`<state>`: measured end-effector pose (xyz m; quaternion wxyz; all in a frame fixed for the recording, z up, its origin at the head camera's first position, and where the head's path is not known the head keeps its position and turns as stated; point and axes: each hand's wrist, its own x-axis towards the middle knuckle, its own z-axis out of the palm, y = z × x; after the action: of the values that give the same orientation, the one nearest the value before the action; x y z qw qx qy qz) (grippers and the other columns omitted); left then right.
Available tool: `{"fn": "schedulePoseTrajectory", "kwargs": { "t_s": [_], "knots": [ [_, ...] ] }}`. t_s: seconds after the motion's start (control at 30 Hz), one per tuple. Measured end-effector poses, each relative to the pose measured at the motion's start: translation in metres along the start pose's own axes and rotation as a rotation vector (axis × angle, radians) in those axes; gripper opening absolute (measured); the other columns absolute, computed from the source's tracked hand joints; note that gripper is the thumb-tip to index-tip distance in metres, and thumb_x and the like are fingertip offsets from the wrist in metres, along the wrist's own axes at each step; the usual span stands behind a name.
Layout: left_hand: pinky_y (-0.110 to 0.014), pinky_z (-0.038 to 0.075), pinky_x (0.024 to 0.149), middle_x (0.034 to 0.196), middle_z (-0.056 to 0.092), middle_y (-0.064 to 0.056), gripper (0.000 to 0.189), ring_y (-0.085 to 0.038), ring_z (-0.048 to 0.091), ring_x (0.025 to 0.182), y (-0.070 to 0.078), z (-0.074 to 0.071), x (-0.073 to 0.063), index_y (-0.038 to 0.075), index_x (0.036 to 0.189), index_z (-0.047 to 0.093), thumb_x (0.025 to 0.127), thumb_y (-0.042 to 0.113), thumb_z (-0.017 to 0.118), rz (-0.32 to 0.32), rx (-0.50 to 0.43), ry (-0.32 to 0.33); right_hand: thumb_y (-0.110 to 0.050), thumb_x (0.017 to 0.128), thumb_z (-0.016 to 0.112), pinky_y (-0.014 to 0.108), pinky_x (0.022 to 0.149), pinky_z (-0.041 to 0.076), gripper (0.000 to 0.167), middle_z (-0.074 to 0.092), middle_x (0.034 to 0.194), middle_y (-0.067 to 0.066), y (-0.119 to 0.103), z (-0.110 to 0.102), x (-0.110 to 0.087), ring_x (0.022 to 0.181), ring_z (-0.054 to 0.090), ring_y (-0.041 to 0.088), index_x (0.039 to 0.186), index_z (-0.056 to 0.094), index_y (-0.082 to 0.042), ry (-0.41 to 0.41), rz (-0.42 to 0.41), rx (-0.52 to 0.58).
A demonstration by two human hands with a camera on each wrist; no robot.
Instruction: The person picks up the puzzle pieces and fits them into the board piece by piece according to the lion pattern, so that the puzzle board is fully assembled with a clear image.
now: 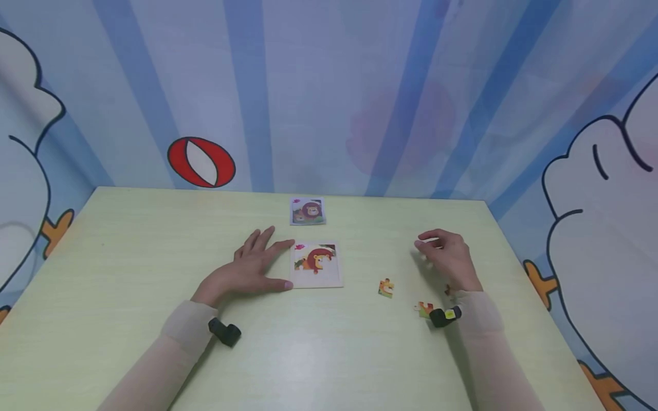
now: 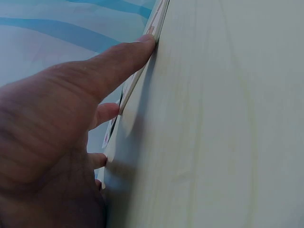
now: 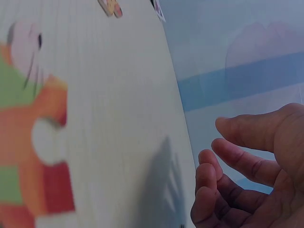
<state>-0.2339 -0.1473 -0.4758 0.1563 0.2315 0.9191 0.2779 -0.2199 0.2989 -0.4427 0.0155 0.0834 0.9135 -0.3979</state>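
Observation:
A square jigsaw puzzle board lies on the table, its upper part showing a partly assembled lion. My left hand is spread flat beside it, with thumb and index fingertip touching the board's left edge. In the left wrist view the thumb presses against that edge. Well to the right, my right hand hovers above the table, fingers loosely bent and holding nothing. Loose puzzle pieces lie near it: one orange piece toward the board, another piece partly behind the wrist camera, and a third piece by the wrist.
Behind the board lies a small picture card with a similar lion. The pale wooden table ends at a blue striped curtain at the back. Black cameras sit on both wrists.

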Motion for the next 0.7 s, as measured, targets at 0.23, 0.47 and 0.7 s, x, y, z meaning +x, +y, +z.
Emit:
{"fn": "schedulePoseTrajectory", "kwargs": {
  "t_s": [0.23,0.47,0.7],
  "knots": [
    [-0.082,0.009,0.127,0.183,0.002,-0.017,0.096,-0.052,-0.005,0.166,0.0,-0.001,-0.001,0.031,0.17,0.031,0.091,0.056,0.079,0.0,0.006,0.0,-0.039,0.106,0.067,0.033,0.07,0.057,0.043,0.072,0.122,0.024,0.01,-0.011,-0.002,0.087,0.072,0.024,0.136,0.069,-0.008,0.015,0.022,0.006],
    [-0.082,0.009,0.127,0.183,0.001,-0.017,0.096,-0.051,-0.006,0.167,0.0,-0.001,0.0,0.031,0.17,0.03,0.091,0.056,0.079,0.001,0.002,-0.002,-0.034,0.107,0.066,0.029,0.07,0.057,0.042,0.07,0.126,0.025,0.019,-0.021,-0.003,0.086,0.072,0.023,0.138,0.068,-0.006,0.028,0.074,-0.001],
    [-0.082,0.009,0.127,0.183,0.001,-0.016,0.096,-0.051,-0.006,0.167,0.0,0.0,0.001,0.032,0.17,0.03,0.091,0.057,0.078,-0.003,0.006,-0.002,-0.032,0.108,0.062,0.028,0.074,0.057,0.043,0.07,0.132,0.028,0.028,-0.028,-0.003,0.09,0.075,0.021,0.141,0.067,-0.003,0.041,0.116,-0.013]
  ]
}}
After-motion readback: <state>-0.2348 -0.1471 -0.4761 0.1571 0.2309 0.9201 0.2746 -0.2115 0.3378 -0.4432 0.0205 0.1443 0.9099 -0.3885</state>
